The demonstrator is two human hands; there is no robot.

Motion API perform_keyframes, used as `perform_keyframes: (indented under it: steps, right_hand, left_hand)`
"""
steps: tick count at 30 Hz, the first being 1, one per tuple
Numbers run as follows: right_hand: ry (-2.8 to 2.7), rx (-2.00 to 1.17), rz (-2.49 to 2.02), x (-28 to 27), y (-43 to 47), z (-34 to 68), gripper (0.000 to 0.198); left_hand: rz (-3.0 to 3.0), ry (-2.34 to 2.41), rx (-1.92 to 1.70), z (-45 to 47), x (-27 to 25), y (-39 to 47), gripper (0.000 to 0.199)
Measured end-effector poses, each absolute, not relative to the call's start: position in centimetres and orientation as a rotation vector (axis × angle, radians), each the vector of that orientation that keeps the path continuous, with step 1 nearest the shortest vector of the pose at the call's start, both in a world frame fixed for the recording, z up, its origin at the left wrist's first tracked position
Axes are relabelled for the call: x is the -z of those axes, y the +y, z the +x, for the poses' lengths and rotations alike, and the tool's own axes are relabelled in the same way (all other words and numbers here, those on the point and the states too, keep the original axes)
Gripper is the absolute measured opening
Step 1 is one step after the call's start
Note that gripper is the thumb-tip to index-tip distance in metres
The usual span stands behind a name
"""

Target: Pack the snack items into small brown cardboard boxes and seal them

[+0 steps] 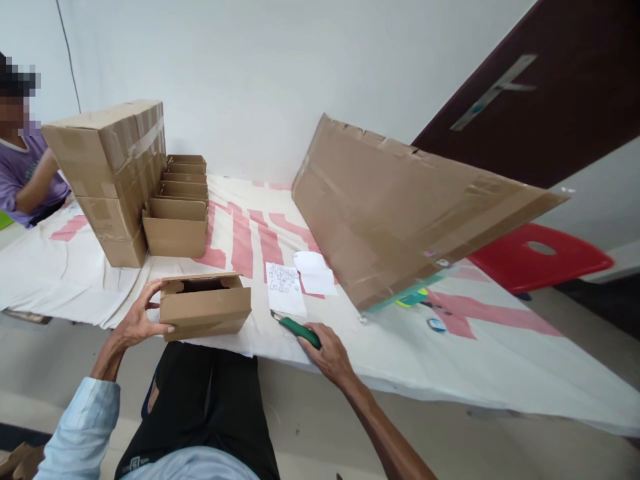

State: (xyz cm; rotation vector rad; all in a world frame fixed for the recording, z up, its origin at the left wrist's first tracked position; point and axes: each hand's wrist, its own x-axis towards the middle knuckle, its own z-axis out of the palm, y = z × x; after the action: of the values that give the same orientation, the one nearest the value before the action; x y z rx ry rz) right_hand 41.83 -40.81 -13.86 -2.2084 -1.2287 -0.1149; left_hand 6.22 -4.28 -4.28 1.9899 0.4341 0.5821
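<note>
A small brown cardboard box (205, 313) lies at the table's front edge, with an opening on its upper side. My left hand (137, 317) grips its left end, thumb on the near face and fingers at the far top edge. Over the tabletop to the right, my right hand (325, 350) is closed round a green utility knife (303, 330). The knife's metal tip points left, towards the box. Just beyond it lies a white sheet with drawn marks (286, 290), beside a second, folded white paper (316, 273).
Stacked taped cartons (117, 173) stand at the left, with a row of open small boxes (176, 233) beside them. A large cardboard panel (400, 207) leans at the right. Behind it are a roll of tape (437, 325) and a red chair (540, 257). Another person (33, 167) sits far left.
</note>
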Motion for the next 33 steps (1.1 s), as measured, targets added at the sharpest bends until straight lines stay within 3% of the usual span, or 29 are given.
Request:
perform_keyframes:
  steps: [4, 11, 17, 23, 30, 33]
  right_hand:
    - [-1.183, 0.255, -2.179, 13.2, -40.5, 41.5, 0.029]
    - [-1.466, 0.117, -1.716, 4.5, -29.4, 35.6, 0.055]
    - [-1.532, 0.407, -1.552, 4.5, -29.4, 32.2, 0.016]
    - [-1.607, 0.569, -1.491, 4.6, -32.0, 31.3, 0.016]
    - [-1.687, 0.559, -1.492, 4.4, -32.2, 31.4, 0.020]
    - [-1.706, 0.588, -1.467, 4.6, -32.4, 31.2, 0.023]
  left_hand:
    - [2.009, 0.453, -0.536, 6.4, 3.8, -4.0, 0.104]
    - [1.999, 0.450, -0.467, 6.2, 3.2, -4.0, 0.117]
    - [1.875, 0.369, -0.343, 5.4, 3.0, -3.4, 0.133]
    - [1.777, 0.341, -0.297, 6.3, 2.3, -3.1, 0.108]
    - [1.763, 0.330, -0.317, 6.2, 2.2, -3.3, 0.111]
    - [1.741, 0.344, -0.343, 6.1, 1.9, -3.5, 0.092]
